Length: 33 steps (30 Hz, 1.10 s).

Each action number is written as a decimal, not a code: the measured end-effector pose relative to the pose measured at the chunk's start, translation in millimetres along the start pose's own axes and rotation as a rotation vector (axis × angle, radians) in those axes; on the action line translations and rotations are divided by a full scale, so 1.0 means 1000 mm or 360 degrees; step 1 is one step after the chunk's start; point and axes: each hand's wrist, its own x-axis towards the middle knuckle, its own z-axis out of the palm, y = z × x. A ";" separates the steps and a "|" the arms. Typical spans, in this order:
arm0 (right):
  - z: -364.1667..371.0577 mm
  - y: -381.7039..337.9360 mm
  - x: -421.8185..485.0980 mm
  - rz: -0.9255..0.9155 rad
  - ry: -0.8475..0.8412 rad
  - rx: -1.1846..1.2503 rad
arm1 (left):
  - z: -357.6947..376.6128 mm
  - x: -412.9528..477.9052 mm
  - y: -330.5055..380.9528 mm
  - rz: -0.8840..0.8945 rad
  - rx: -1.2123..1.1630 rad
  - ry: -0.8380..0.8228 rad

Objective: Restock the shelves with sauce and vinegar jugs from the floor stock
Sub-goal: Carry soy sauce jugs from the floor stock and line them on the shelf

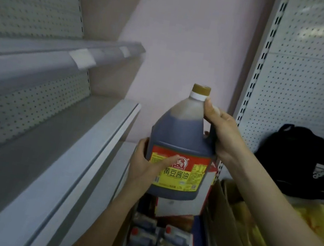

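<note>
2 hands hold a soy sauce jug point(182, 138) upright, cap point(201, 89) uppermost, in mid-air off the shelf's point(90, 154) front edge: right hand point(224, 131) clamped round its handle point(210, 139), left hand point(147, 164) gripping its labelled base.

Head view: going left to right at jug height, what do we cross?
Grey metal shelf edge → left hand holding the label side → dark plastic sauce jug with red-and-yellow label and tan cap → right hand gripping its handle → black fabric bag with white stripes.
</note>
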 end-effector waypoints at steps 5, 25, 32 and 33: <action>0.012 -0.040 -0.005 -0.0267 -0.0077 -0.0304 | 0.000 -0.003 0.043 0.0066 -0.0132 0.0072; 0.086 -0.044 -0.041 -0.0380 -0.0261 -0.0008 | -0.048 -0.034 0.169 0.0420 0.0045 0.0321; 0.087 -0.043 -0.043 -0.0335 -0.0559 0.0069 | -0.037 -0.071 0.176 0.0451 0.0127 0.0615; 0.086 -0.044 -0.045 -0.0327 -0.0611 0.0089 | -0.034 -0.078 0.177 0.0447 0.0147 0.0665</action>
